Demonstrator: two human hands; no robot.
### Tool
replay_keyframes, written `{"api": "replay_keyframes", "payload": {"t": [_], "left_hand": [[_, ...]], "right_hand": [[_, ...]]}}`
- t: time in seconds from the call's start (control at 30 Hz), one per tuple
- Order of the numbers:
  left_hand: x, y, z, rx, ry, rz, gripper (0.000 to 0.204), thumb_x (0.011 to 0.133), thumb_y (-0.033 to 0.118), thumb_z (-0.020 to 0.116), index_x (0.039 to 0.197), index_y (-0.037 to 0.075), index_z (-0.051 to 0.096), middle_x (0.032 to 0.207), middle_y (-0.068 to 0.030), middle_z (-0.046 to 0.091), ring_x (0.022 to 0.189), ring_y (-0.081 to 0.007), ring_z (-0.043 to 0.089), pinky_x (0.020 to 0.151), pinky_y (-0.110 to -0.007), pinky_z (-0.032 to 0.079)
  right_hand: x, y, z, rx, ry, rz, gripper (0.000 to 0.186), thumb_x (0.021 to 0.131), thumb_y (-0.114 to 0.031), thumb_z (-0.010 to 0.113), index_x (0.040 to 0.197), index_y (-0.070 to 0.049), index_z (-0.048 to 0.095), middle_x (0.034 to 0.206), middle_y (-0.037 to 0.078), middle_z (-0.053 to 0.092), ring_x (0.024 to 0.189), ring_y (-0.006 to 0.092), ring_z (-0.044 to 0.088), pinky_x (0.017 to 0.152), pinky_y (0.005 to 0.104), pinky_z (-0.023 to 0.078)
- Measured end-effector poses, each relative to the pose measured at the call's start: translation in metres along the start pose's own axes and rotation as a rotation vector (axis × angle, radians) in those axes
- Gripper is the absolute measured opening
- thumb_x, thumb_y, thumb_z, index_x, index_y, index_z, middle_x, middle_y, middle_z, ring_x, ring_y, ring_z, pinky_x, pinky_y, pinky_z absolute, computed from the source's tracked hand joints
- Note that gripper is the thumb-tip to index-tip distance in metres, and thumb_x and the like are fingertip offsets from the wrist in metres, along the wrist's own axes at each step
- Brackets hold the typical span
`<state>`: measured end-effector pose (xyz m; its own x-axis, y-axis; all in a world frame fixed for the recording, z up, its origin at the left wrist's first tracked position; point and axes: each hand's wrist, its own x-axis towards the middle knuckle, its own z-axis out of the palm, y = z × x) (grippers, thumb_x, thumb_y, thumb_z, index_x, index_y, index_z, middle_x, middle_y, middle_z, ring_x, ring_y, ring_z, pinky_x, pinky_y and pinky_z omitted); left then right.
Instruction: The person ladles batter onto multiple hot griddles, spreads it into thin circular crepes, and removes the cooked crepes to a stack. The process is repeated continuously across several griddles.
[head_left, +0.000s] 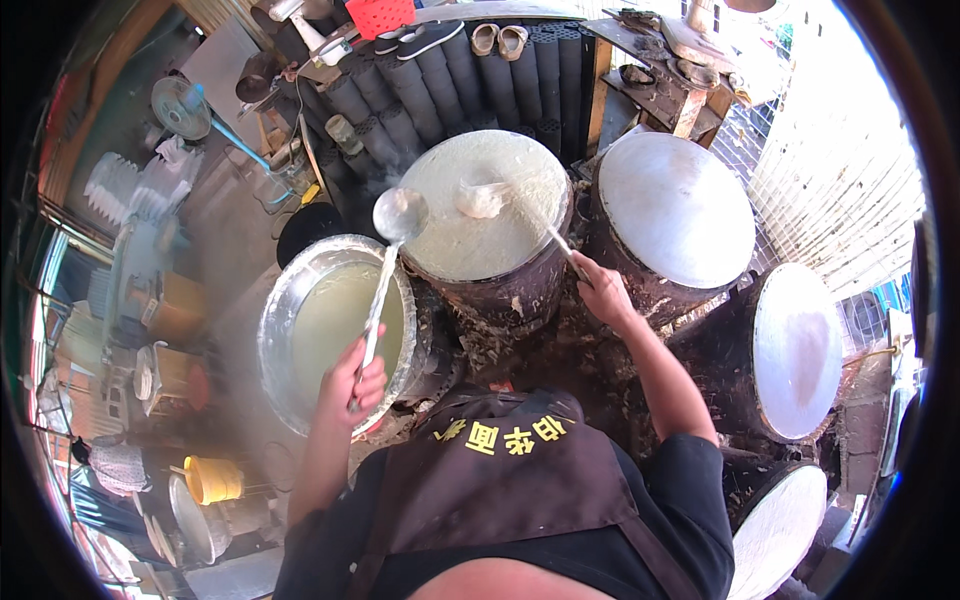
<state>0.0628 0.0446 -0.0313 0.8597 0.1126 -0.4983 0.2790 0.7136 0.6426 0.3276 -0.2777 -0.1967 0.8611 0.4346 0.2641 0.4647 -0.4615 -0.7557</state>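
My left hand (352, 376) is closed around the handle of a metal ladle (401, 214), its round bowl raised at the near-left edge of a dark drum stove. Below it stands a wide metal pot (272, 340) of pale, milky liquid (340, 318). My right hand (604, 290) grips a long-handled tool (484, 200) whose whitish head rests on or just over the stove's round top. A pale, wet-looking layer (440, 175) coats that top. Steam or blur hides the exact shape of the tool's head.
More dark drums with round pale tops (680, 205) curve along my right side. Behind the middle stove stand stacked black coal cylinders (430, 95), with shoes (430, 38) on them. A fan (182, 107) and a yellow bucket (213, 480) are at the left.
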Motion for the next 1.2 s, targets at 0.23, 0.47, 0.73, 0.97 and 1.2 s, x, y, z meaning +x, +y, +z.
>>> {"api": "replay_keyframes", "payload": {"t": [0.23, 0.47, 0.73, 0.97, 1.2], "left_hand": [[0.107, 0.017, 0.027, 0.554, 0.168, 0.137, 0.023, 0.098, 0.022, 0.051, 0.118, 0.01, 0.05, 0.064, 0.0014, 0.045, 0.042, -0.0059, 0.041, 0.033, -0.023, 0.034], [0.143, 0.003, 0.054, 0.879, 0.27, 0.153, 0.023, 0.096, 0.019, 0.053, 0.116, 0.009, 0.05, 0.069, 0.0001, 0.047, 0.048, -0.0075, 0.044, 0.038, -0.026, 0.04], [0.123, -0.04, 0.093, -0.195, 0.085, -0.138, 0.012, 0.095, 0.01, 0.053, 0.092, 0.003, 0.044, 0.069, -0.0014, 0.046, 0.051, -0.0107, 0.042, 0.043, -0.028, 0.042], [0.018, 0.04, -0.007, -0.571, -0.446, -0.187, 0.036, 0.102, 0.018, 0.043, 0.133, 0.001, 0.043, 0.068, 0.0032, 0.036, 0.045, -0.0019, 0.032, 0.03, -0.018, 0.028], [-0.033, 0.043, -0.109, 0.385, 0.389, 0.178, 0.049, 0.099, 0.018, 0.046, 0.146, 0.022, 0.031, 0.065, 0.0038, 0.038, 0.042, -0.004, 0.033, 0.031, -0.022, 0.03]], "right_hand": [[-0.056, -0.054, 0.082, 0.307, -0.003, 0.276, 0.051, 0.083, -0.009, 0.06, 0.134, -0.01, 0.051, 0.081, 0.017, 0.067, 0.062, 0.0225, 0.065, 0.06, 0.0337, 0.054], [-0.078, -0.094, 0.125, 0.829, 0.086, 0.533, 0.053, 0.091, -0.003, 0.049, 0.142, -0.01, 0.039, 0.071, 0.003, 0.056, 0.045, 0.0098, 0.05, 0.038, 0.0255, 0.043], [-0.093, -0.106, 0.148, 0.378, -0.064, 0.14, 0.05, 0.088, -0.006, 0.057, 0.137, -0.009, 0.046, 0.099, 0.021, 0.066, 0.082, 0.0339, 0.068, 0.071, 0.0389, 0.055], [-0.043, -0.086, 0.076, -0.143, 0.119, 0.226, 0.053, 0.081, -0.004, 0.061, 0.133, -0.003, 0.049, 0.102, 0.026, 0.065, 0.089, 0.0391, 0.065, 0.077, 0.0438, 0.053], [-0.073, -0.123, 0.114, -0.048, -0.078, -0.168, 0.054, 0.082, -0.002, 0.062, 0.134, -0.007, 0.05, 0.101, 0.021, 0.066, 0.087, 0.0308, 0.066, 0.074, 0.0425, 0.051]]}}
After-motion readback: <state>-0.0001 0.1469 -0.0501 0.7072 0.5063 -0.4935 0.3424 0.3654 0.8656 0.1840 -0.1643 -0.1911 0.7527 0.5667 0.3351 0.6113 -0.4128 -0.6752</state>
